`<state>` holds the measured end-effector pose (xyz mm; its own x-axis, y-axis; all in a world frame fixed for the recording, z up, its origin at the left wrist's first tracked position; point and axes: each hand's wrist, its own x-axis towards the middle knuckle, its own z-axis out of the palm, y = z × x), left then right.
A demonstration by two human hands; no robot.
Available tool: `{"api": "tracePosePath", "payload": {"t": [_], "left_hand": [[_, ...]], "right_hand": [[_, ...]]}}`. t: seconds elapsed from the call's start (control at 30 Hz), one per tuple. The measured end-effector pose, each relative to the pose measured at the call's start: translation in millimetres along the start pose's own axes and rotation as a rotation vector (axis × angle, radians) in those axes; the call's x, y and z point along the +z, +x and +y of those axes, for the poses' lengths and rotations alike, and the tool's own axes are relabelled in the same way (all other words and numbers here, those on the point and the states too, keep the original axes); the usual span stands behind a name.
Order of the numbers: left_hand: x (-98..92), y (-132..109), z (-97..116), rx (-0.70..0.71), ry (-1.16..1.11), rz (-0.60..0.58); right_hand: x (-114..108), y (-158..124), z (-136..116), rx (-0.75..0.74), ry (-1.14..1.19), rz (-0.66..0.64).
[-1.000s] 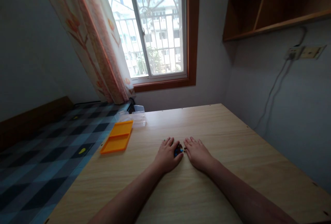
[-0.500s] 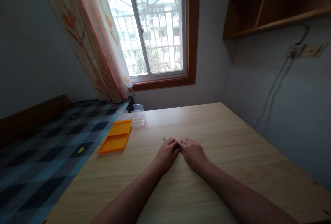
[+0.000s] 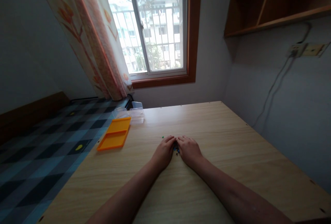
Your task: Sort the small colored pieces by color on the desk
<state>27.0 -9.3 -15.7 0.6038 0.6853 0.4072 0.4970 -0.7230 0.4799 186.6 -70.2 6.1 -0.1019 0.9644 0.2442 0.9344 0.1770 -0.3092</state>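
Observation:
Both my hands rest on the wooden table (image 3: 232, 155), side by side with their fingertips almost touching. My left hand (image 3: 163, 151) and my right hand (image 3: 188, 149) curve inward around a small heap of tiny dark and blue pieces (image 3: 176, 149), most of it hidden between them. Their fingers lie together, cupped against the tabletop, and nothing is lifted. A single tiny green piece (image 3: 162, 137) lies loose just beyond my left hand.
An orange tray (image 3: 114, 137) lies near the table's left edge, with clear plastic boxes (image 3: 131, 114) behind it. A bed with a blue checked cover (image 3: 38, 155) adjoins the table on the left. Window, curtain and wall shelf stand beyond.
My hands have drawn closer together, closing the gap around the small pieces, which now show less. The camera has tilted slightly.

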Motion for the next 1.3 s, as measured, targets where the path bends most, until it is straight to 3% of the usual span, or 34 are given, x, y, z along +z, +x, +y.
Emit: {"api": "tracePosePath", "payload": {"t": [0.23,0.37,0.47,0.57,0.8,0.9,1.07,1.3], "left_hand": [[-16.8,3,-10,-0.203,0.046,0.070],[-26.3,3,-11,-0.332,0.240,-0.080],[-27.8,1,-3,-0.292,0.309,-0.211],[-24.6,-3,8,-0.216,0.321,-0.278],[-9.6,-10,18,-0.111,0.290,-0.227],[-6.4,-11,14,-0.061,0.258,-0.197],[-6.4,-12,12,-0.019,0.205,-0.153],[-10.5,-4,25,-0.006,0.164,-0.160]], "right_hand": [[-14,0,47,-0.053,0.157,-0.054],[-27,-4,67,-0.187,0.158,-0.269],[-27,-10,60,-0.137,0.123,-0.371],[-17,-14,41,-0.024,0.049,-0.369],[5,-13,10,0.081,-0.024,-0.244],[3,-9,15,0.015,0.033,-0.246],[-10,-7,47,-0.178,0.153,-0.273],[-19,-2,74,-0.067,0.126,-0.214]]}}
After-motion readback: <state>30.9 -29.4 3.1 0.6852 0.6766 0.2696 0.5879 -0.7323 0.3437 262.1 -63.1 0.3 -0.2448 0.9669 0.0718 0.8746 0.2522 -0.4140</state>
